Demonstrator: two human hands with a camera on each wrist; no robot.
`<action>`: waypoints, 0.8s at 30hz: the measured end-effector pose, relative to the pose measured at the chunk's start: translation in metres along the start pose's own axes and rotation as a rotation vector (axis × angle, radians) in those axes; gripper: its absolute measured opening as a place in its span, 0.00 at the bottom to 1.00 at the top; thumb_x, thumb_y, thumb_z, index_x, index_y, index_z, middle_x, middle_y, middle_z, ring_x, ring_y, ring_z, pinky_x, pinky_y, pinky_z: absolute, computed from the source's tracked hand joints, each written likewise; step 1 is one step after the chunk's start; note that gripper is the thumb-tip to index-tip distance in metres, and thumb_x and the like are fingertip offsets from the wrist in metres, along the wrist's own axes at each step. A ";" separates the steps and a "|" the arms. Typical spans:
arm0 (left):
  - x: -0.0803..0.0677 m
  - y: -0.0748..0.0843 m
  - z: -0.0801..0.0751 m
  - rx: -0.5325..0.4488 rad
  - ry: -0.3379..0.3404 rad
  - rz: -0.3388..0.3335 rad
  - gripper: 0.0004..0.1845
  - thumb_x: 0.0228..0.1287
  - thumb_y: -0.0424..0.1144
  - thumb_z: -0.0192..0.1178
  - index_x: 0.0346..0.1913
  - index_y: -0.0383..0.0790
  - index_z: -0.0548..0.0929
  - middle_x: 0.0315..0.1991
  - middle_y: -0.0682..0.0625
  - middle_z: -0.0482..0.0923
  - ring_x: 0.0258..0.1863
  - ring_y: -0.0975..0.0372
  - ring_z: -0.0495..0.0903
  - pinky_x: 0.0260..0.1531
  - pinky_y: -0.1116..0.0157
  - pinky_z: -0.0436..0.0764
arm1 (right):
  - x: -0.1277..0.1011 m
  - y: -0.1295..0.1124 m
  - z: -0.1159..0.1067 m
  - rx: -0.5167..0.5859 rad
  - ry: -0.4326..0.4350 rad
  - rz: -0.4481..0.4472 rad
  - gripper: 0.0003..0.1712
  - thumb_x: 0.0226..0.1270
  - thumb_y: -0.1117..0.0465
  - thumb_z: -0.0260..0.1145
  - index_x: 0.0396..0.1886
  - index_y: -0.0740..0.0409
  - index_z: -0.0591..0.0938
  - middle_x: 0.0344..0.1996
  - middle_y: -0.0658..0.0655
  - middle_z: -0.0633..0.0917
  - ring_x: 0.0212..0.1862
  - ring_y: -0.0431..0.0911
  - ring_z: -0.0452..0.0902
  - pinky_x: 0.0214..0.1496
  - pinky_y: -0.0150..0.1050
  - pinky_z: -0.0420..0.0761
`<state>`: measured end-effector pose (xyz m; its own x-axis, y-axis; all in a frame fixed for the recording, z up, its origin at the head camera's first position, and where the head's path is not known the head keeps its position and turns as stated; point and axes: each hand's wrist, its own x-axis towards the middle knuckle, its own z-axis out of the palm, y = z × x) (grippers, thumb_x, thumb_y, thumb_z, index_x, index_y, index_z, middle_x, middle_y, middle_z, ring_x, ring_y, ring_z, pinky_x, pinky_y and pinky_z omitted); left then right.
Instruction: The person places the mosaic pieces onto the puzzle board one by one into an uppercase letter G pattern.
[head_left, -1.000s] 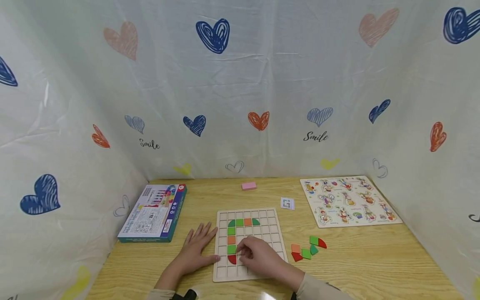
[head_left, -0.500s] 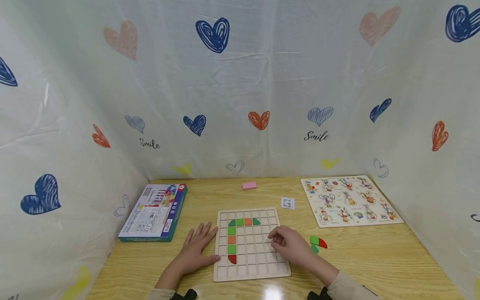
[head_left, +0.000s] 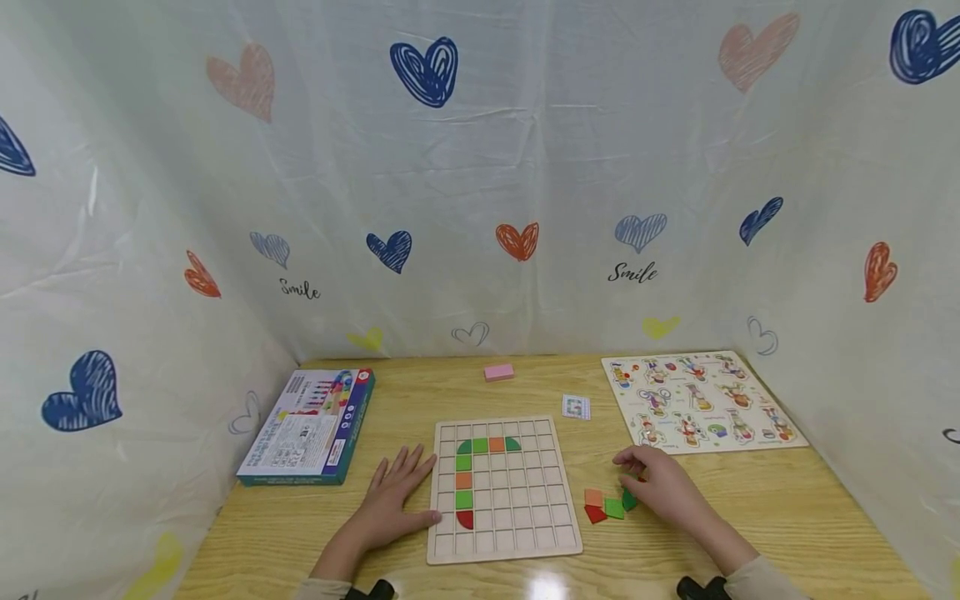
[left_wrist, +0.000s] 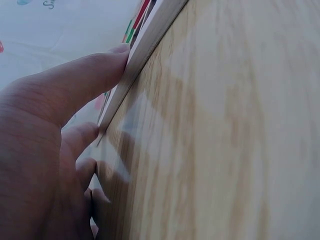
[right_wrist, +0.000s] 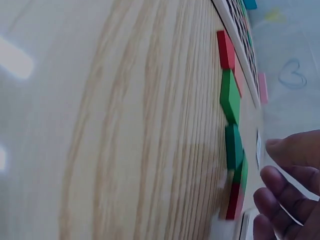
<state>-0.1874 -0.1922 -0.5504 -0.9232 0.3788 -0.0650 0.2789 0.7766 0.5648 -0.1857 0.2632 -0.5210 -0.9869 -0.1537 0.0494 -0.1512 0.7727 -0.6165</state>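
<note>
A wooden grid board (head_left: 517,517) lies on the table with green, orange and red tiles (head_left: 463,480) set in a hook shape at its upper left. My left hand (head_left: 393,496) rests flat on the table, and its thumb (left_wrist: 90,75) presses the board's left edge (left_wrist: 145,50). Right of the board lie loose tiles: orange (head_left: 592,497), red (head_left: 595,514), green (head_left: 614,507) and dark green (head_left: 628,500). My right hand (head_left: 660,487) hovers over the far end of that group. Its loosely curled fingers (right_wrist: 280,190) stay just off a red-and-green pair (right_wrist: 235,197) and hold nothing.
A blue game box (head_left: 307,427) lies at the left, and a pink block (head_left: 498,372) and a small card (head_left: 575,407) sit behind the board. A picture puzzle board (head_left: 701,402) lies at the back right. Heart-printed curtains close in the table on three sides.
My right hand has left the grid board and swung right to the loose tiles. The left hand has stayed in place, and the tiles on the board are unchanged.
</note>
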 end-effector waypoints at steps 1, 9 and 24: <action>0.000 0.000 0.000 0.001 0.000 0.000 0.49 0.60 0.68 0.64 0.80 0.52 0.62 0.82 0.46 0.48 0.81 0.46 0.40 0.76 0.43 0.32 | -0.001 0.003 -0.002 0.001 -0.007 0.002 0.11 0.64 0.64 0.74 0.46 0.55 0.86 0.40 0.47 0.85 0.42 0.43 0.81 0.44 0.41 0.83; 0.001 0.000 0.001 0.010 0.001 -0.004 0.49 0.59 0.69 0.64 0.80 0.52 0.62 0.82 0.46 0.49 0.81 0.46 0.40 0.76 0.42 0.33 | -0.002 0.017 -0.008 -0.003 -0.066 0.017 0.13 0.61 0.64 0.76 0.46 0.57 0.86 0.42 0.50 0.85 0.46 0.47 0.83 0.49 0.46 0.84; 0.000 0.001 -0.001 -0.001 0.001 -0.007 0.49 0.60 0.67 0.64 0.80 0.52 0.62 0.82 0.46 0.49 0.81 0.46 0.40 0.76 0.43 0.33 | 0.004 0.017 -0.004 -0.056 -0.031 -0.043 0.12 0.63 0.68 0.73 0.43 0.51 0.85 0.34 0.45 0.82 0.38 0.39 0.77 0.41 0.39 0.80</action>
<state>-0.1871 -0.1917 -0.5492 -0.9253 0.3731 -0.0681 0.2725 0.7789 0.5649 -0.1920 0.2781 -0.5280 -0.9773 -0.2059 0.0497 -0.1971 0.7983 -0.5692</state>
